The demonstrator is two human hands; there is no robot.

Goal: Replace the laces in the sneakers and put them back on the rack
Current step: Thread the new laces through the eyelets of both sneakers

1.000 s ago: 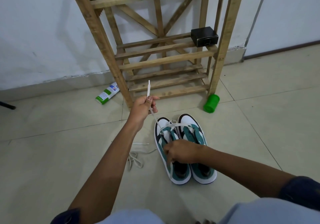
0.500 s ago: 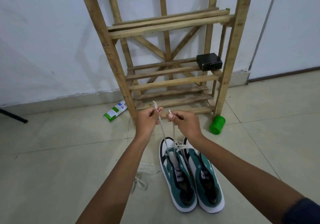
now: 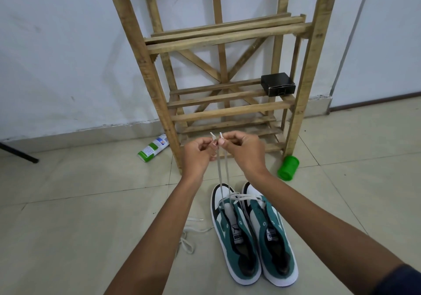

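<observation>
Two green, white and black sneakers stand side by side on the tiled floor, toes toward the rack: the left sneaker (image 3: 234,235) and the right sneaker (image 3: 273,237). A white lace (image 3: 222,174) runs up taut from the left sneaker's front eyelets in two strands. My left hand (image 3: 198,152) pinches one lace end and my right hand (image 3: 245,150) pinches the other, both raised above the toes with the tips side by side. Another loose white lace (image 3: 188,237) lies on the floor left of the sneakers. The wooden rack (image 3: 227,110) stands against the wall just beyond.
A small black box (image 3: 278,84) sits on the rack's middle shelf at the right. A green cup (image 3: 288,168) lies by the rack's right leg. A green and white tube (image 3: 153,147) lies left of the rack. A dark bar (image 3: 18,152) crosses the floor at far left.
My right hand left the sneaker's opening, rose and took the second lace end. Both hands then came together, lace tips side by side. The view tilted upward.
</observation>
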